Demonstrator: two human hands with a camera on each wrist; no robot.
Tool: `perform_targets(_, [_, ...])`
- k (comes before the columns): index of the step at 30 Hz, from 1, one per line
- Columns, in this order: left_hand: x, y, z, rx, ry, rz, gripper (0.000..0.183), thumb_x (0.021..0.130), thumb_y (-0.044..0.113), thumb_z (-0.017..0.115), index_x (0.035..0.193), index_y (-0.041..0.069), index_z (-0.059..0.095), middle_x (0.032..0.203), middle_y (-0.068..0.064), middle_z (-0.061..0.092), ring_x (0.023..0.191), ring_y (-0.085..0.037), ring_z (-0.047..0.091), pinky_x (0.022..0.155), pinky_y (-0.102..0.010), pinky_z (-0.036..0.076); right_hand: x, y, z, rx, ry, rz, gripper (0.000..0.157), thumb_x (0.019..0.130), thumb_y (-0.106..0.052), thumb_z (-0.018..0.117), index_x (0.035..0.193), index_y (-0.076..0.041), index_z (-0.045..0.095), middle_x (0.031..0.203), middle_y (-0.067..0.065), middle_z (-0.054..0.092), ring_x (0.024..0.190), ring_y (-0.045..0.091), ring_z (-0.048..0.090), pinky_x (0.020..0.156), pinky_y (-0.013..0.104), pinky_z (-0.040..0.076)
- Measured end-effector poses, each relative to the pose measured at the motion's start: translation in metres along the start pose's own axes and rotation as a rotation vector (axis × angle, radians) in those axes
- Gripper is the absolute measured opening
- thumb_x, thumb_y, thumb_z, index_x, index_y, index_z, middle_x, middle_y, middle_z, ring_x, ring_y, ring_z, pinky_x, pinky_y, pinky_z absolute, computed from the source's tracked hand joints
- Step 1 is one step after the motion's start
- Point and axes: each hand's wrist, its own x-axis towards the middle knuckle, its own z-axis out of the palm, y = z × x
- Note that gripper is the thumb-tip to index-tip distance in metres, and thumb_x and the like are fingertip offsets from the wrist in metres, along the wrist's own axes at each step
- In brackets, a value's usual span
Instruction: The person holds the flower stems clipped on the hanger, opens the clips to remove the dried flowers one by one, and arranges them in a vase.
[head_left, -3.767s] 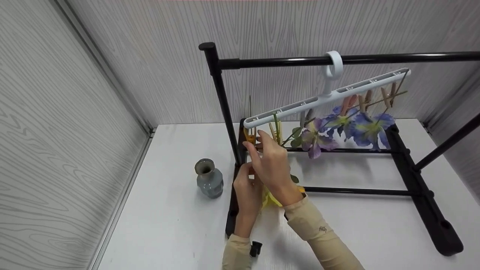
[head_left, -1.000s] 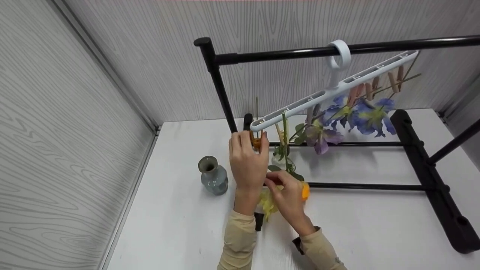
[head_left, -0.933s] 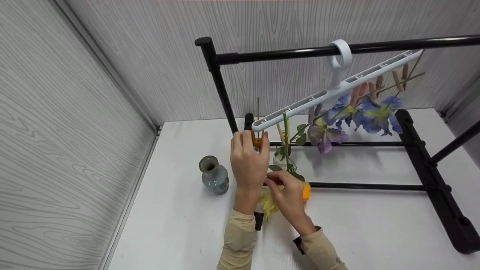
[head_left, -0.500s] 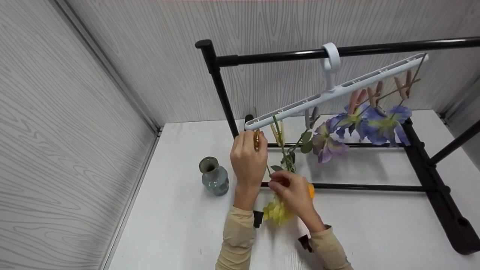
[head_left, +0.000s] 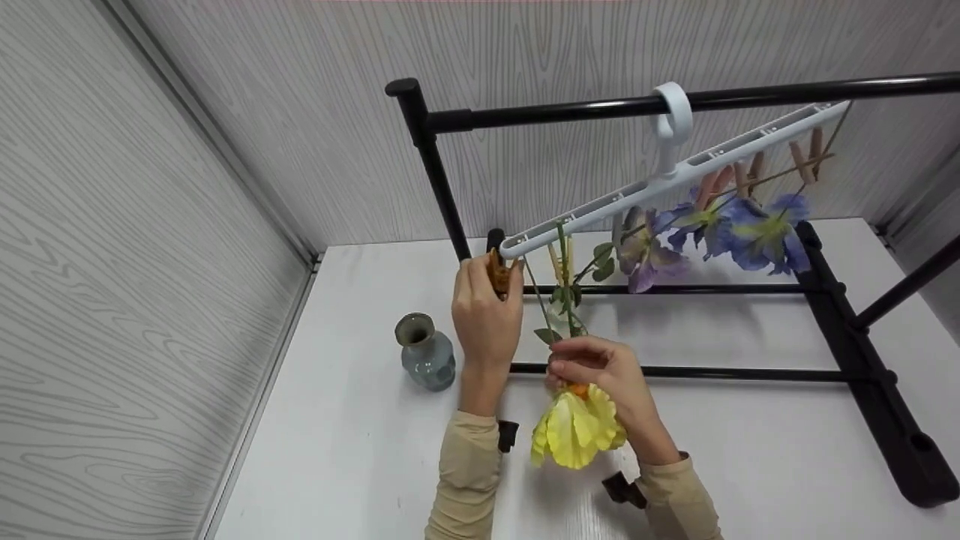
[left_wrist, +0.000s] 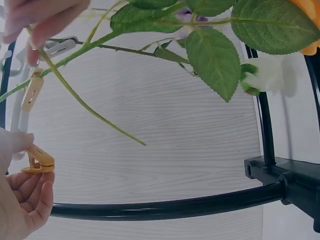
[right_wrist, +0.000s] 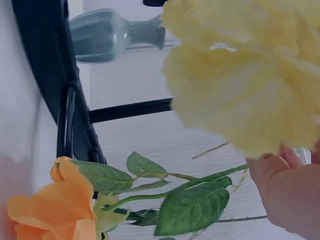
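My left hand (head_left: pixel 489 319) pinches an orange clothespin (head_left: pixel 499 271) between thumb and fingers, under the low left end of the white hanger (head_left: pixel 592 216). In the left wrist view that clothespin (left_wrist: pixel 41 161) has no stem in it. My right hand (head_left: pixel 604 379) pinches the thin stem (head_left: pixel 538 300) of a yellow flower (head_left: pixel 576 431), whose bloom hangs below the fingers. The stem's bare end points up beside the clothespin. Just right of it, a green-stemmed orange flower (right_wrist: pixel 55 205) hangs head down from a pale clothespin (head_left: pixel 568 255).
Purple (head_left: pixel 649 255) and blue flowers (head_left: pixel 769 232) hang in clothespins along the hanger's higher right part. The hanger hooks over the black rack's top bar (head_left: pixel 555 114). A grey-blue vase (head_left: pixel 427 356) stands on the white table, left of the rack.
The yellow flower's stem, which stood up past the hanger's left end, has come down out of the orange clothespin. My right hand has moved down and right with it; my left moved up to the clothespin.
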Motion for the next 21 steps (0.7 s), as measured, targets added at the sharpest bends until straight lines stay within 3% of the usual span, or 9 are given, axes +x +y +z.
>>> perform_targets(4, [-0.001,-0.002,0.002,-0.041,-0.015,-0.034,0.028,0.092,0.013,0.08,0.106,-0.004,0.062,0.09,-0.013,0.06,0.078,-0.026,0.06,0.066,-0.036,0.054,-0.003,-0.009,-0.004,0.178,-0.076,-0.011,0.017,0.095,0.008,0.065,0.109,0.012,0.074,0.092,0.017,0.076,0.078,0.017,0.074,0.073,0.027,0.06])
perform_targets(8, [-0.006,-0.007,0.004,-0.104,-0.064,-0.087,0.032,0.095,0.013,0.077,0.113,-0.008,0.061,0.095,-0.015,0.061,0.082,-0.029,0.063,0.07,-0.038,0.056,-0.002,-0.009,-0.015,0.355,-0.28,-0.109,0.042,0.097,0.019,0.049,0.112,-0.006,0.079,0.1,0.008,0.078,0.087,0.014,0.075,0.078,0.024,0.06])
perform_targets(10, [-0.01,-0.01,0.004,-0.129,-0.116,-0.113,0.032,0.097,0.015,0.074,0.114,-0.008,0.06,0.095,-0.016,0.062,0.083,-0.029,0.063,0.072,-0.04,0.055,0.001,-0.007,-0.022,0.417,-0.388,-0.152,0.046,0.097,0.021,0.048,0.118,-0.007,0.077,0.107,0.008,0.077,0.093,0.015,0.075,0.082,0.025,0.059])
perform_targets(14, [-0.021,-0.016,0.004,-0.172,-0.239,-0.134,0.026,0.1,0.015,0.07,0.115,-0.005,0.065,0.101,-0.015,0.067,0.095,-0.031,0.067,0.086,-0.044,0.055,0.007,-0.006,-0.029,0.454,-0.51,-0.24,0.033,0.099,0.01,0.06,0.125,-0.005,0.074,0.114,0.009,0.076,0.099,0.015,0.074,0.087,0.025,0.058])
perform_targets(18, [-0.033,-0.021,0.003,-0.229,-0.31,-0.091,0.017,0.101,0.011,0.068,0.112,-0.001,0.072,0.104,-0.012,0.072,0.099,-0.028,0.07,0.092,-0.043,0.055,0.014,-0.001,-0.029,0.442,-0.509,-0.377,0.026,0.102,-0.004,0.065,0.126,-0.007,0.073,0.113,0.004,0.076,0.097,0.009,0.073,0.085,0.02,0.056])
perform_targets(20, [-0.038,-0.022,0.003,-0.266,-0.326,-0.054,0.013,0.101,0.009,0.067,0.107,0.0,0.073,0.101,-0.01,0.073,0.095,-0.025,0.071,0.088,-0.04,0.056,0.015,0.006,-0.029,0.401,-0.416,-0.379,0.025,0.1,-0.022,0.071,0.123,-0.01,0.074,0.108,0.001,0.076,0.092,0.007,0.071,0.081,0.018,0.056])
perform_targets(21, [-0.041,-0.022,0.002,-0.294,-0.331,-0.037,0.011,0.1,0.008,0.068,0.105,0.0,0.073,0.099,-0.01,0.073,0.093,-0.024,0.071,0.086,-0.039,0.057,0.013,0.004,-0.028,0.377,-0.364,-0.355,0.024,0.1,-0.023,0.071,0.119,-0.008,0.075,0.105,0.001,0.075,0.09,0.006,0.07,0.08,0.017,0.055])
